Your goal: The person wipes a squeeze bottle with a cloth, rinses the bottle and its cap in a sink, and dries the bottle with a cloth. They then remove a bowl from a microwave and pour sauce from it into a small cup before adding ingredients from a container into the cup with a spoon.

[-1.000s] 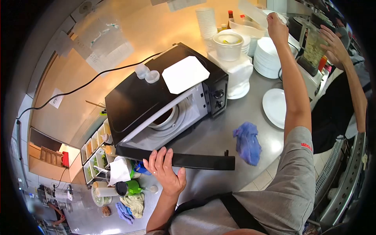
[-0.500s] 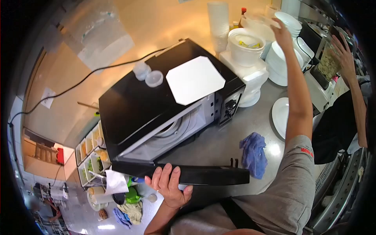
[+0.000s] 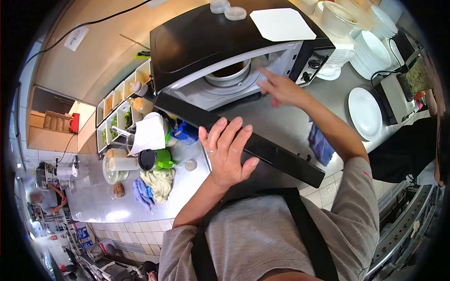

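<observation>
A black microwave stands on the steel counter with its door swung wide open. My left hand rests on the door's top edge, fingers spread over it. My right hand reaches toward the oven's opening, fingers apart and holding nothing. Inside sits a bowl of brown liquid on the turntable. A white sheet and small plastic lids lie on the microwave's top.
A blue cloth lies on the counter beside a white plate. Stacked plates and a bowl stand at right. Condiment bins, a green jug and rags sit at left. Another person's arm shows at far right.
My right hand has come down from the bowls at the far right to the microwave's opening. The view has tilted down, and my left hand stays on the open door.
</observation>
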Available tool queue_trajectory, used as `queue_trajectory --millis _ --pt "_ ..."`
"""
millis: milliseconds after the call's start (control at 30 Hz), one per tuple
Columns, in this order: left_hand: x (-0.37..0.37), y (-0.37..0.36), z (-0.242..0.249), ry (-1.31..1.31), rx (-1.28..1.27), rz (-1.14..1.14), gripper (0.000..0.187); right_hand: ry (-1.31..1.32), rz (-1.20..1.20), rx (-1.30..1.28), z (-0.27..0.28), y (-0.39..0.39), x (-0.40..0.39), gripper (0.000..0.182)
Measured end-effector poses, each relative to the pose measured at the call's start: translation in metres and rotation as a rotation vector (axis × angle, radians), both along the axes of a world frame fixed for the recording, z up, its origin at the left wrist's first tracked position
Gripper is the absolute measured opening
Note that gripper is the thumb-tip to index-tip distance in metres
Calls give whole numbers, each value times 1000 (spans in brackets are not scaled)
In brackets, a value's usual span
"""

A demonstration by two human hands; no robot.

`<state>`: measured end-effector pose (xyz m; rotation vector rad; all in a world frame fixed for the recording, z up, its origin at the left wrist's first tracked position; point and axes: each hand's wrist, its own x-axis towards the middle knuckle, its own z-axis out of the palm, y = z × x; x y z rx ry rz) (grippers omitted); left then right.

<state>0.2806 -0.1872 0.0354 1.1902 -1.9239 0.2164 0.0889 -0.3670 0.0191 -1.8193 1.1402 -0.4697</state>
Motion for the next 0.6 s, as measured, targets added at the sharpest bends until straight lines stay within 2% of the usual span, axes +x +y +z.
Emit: queue_trajectory --millis 67,167,267,300,433,533,600 --pt "3 5 0 6 11 -9 55 41 -251 56 -13 -37 33 53" --pt "8 11 2 29 17 -29 54 -117 -299 386 -35 -86 55 51" --pt "12 14 0 44 10 -59 53 -140 -261 387 -49 -101 66 46" --pt "13 15 0 50 10 -66 53 -212 -340 360 -49 -99 72 37" --pt "17 17 -1 56 -10 -76 53 -193 -362 395 -54 -94 63 25" --pt "19 19 -1 51 -5 -83 54 -172 -316 290 -41 -64 42 30" --pt "20 21 0 54 -2 -90 54 -202 -288 271 -36 -42 23 26"
